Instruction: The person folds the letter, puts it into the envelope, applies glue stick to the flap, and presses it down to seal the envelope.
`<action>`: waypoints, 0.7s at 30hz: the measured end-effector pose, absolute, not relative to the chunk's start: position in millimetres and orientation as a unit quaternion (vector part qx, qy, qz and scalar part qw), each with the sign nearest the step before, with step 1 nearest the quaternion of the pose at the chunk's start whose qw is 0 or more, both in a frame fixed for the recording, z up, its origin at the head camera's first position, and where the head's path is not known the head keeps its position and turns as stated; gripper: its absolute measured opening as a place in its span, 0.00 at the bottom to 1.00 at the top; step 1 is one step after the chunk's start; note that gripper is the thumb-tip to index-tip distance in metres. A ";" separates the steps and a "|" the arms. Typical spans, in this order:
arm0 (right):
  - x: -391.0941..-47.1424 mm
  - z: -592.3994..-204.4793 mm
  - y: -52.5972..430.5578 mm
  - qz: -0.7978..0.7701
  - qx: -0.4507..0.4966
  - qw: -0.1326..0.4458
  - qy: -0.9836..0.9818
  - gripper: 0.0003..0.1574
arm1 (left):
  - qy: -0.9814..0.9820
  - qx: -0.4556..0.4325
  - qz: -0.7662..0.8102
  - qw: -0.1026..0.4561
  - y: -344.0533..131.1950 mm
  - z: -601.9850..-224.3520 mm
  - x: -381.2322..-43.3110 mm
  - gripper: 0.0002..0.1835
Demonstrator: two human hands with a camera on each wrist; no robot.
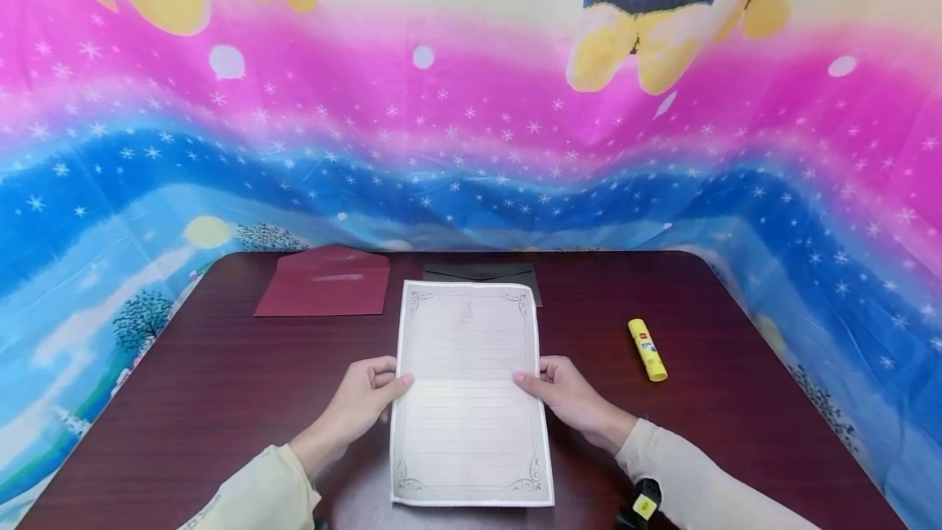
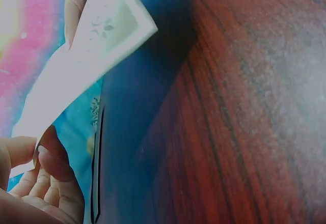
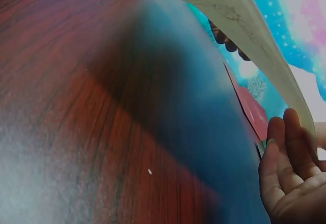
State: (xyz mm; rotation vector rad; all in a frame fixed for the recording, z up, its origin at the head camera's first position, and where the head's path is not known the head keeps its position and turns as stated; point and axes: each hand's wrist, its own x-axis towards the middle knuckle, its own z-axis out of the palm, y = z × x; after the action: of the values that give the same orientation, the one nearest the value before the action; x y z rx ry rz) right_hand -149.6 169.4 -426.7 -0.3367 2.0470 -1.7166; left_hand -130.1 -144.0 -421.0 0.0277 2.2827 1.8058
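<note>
White is filling the paper sheet [image 1: 471,436], thin grey lines are ruling it across, and dark scrollwork is curling in its corners! The backdrop [image 1: 412,129] is blazing pink over blue, with white snowflakes dotting both. The table [image 1: 309,354] is glowing reddish brown, darker grain streaking through. The left envelope [image 1: 327,289] is showing deep red, the flapped envelope [image 1: 482,271] dark grey. The glue stick [image 1: 648,350] is flashing bright yellow; the sleeves [image 1: 261,489] are showing cream.

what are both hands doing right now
Left hand: pinching the left edge of the white lined paper sheet with a decorative border.
Right hand: pinching the same sheet's right edge.
</note>
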 end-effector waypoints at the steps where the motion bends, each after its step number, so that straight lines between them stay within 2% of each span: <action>1: -150.2 -426.7 170.3 -0.623 -0.120 0.222 0.740 0.29 | 0.780 0.009 0.615 0.112 -143.5 -421.3 -130.1 0.18; 8: -152.5 -426.1 176.2 -0.625 -0.127 0.199 0.744 0.28 | 0.764 -0.001 0.636 0.105 -136.7 -424.4 -132.5 0.16; 21: -154.5 -427.3 189.9 -0.621 -0.141 0.168 0.752 0.28 | 0.750 0.012 0.652 0.111 -129.7 -421.7 -133.6 0.18</action>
State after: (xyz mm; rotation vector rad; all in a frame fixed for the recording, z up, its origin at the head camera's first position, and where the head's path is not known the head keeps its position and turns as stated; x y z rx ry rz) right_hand -154.5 189.9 -427.3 -0.4022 2.1397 -1.7659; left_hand -133.6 -129.7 -421.7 0.0355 2.2023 1.9154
